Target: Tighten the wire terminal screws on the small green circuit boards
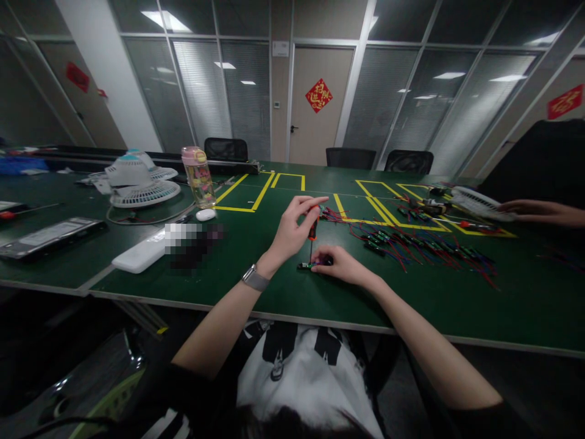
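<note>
My left hand [295,228], with a watch on its wrist, is closed around the handle of a red and black screwdriver [313,230]. The screwdriver stands nearly upright, its shaft reaching down to a small green circuit board [305,266] on the table. Whether the tip sits in a screw is too small to tell. My right hand [336,265] pinches the board's right end and steadies it against the tabletop; its fingers partly cover the board. Just beyond my left hand lies a bundle of red and blue wires [333,213].
Many wired circuit boards [425,244] lie on the green table [256,280] to the right. A co-worker's hand [543,211] touches a white fan part [478,202]. Leftward are a pink-lidded bottle [198,178], a white fan [144,189] and a white oblong device [144,251].
</note>
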Motion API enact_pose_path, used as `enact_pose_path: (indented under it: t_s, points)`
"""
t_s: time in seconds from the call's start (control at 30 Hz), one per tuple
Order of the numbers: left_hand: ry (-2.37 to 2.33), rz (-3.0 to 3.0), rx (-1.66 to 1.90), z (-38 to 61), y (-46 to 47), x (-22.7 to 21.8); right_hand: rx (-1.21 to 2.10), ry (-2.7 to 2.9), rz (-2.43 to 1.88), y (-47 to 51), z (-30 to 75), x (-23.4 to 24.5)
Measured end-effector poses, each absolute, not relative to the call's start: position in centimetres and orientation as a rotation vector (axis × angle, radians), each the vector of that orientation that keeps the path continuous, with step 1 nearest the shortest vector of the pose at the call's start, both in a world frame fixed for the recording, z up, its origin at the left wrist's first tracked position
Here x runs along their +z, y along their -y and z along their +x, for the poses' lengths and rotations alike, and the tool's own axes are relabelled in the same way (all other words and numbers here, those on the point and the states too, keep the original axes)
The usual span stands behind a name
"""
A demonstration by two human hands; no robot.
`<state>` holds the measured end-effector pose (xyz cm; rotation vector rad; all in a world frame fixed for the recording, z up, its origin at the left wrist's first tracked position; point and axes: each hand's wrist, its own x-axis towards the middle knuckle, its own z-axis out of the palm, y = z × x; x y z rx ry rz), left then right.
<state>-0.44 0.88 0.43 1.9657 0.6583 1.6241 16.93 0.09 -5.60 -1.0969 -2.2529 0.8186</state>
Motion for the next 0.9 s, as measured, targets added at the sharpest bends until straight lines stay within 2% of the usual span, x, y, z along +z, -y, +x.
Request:
enact_pose_path:
  t_s: [0.13, 0.37, 0.57, 0.77, 0.9]
  points:
    - [-0.423, 1.801, 1.406, -0.38, -1.15, 0.47, 0.805, 2.244, -1.090, -0.09, 16.91, -5.68]
    - [-0.839, 2.040, 1.760, -0.39, -0.61, 0.39, 0.804, 2.239, -1.097, -0.12, 16.94, -5.74]
    - [-0.522, 1.840, 1.470, -0.46, -1.04, 0.44, 0.783, 2.247, -1.084, -0.24, 16.97, -5.95]
    - [-0.787, 2.002, 1.729, -0.40, -0.77, 0.31, 0.794, 2.237, -1.089, -0.11, 16.89, -5.78]
    - [-0.593, 1.906, 1.549, -0.40, -1.05, 0.34, 0.775, 2.255, -1.093, -0.09, 16.88, -5.73]
